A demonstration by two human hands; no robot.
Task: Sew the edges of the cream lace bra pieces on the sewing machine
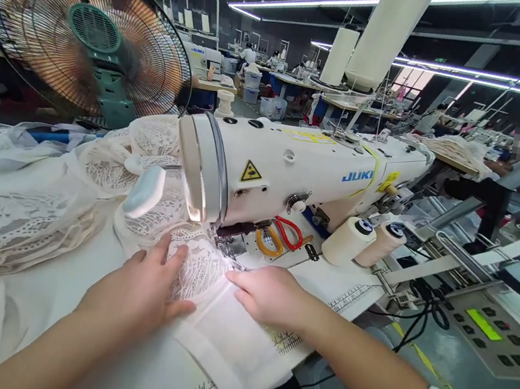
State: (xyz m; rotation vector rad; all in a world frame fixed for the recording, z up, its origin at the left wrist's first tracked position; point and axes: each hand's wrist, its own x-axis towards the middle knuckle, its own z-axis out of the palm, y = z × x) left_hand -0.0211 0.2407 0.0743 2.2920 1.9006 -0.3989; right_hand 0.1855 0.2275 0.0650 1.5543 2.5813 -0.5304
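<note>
A white JUKI sewing machine [313, 170] stands in front of me, its lit needle area over a piece of white lace fabric [201, 267]. My left hand [141, 291] lies on the lace with its fingers spread, left of the presser foot. Just right of the foot, my right hand [268, 294] pinches the fabric's edge between thumb and forefinger. A plain white band [222, 372] trails from the piece over the table's front edge. The needle tip is too small to make out.
More lace pieces [5, 213] are heaped at the left, behind a large fan [93, 30]. Red-handled scissors [289, 233] lie by the machine bed, with thread cones [348, 241] to their right. A control panel [490, 329] sits lower right. Other people work farther back.
</note>
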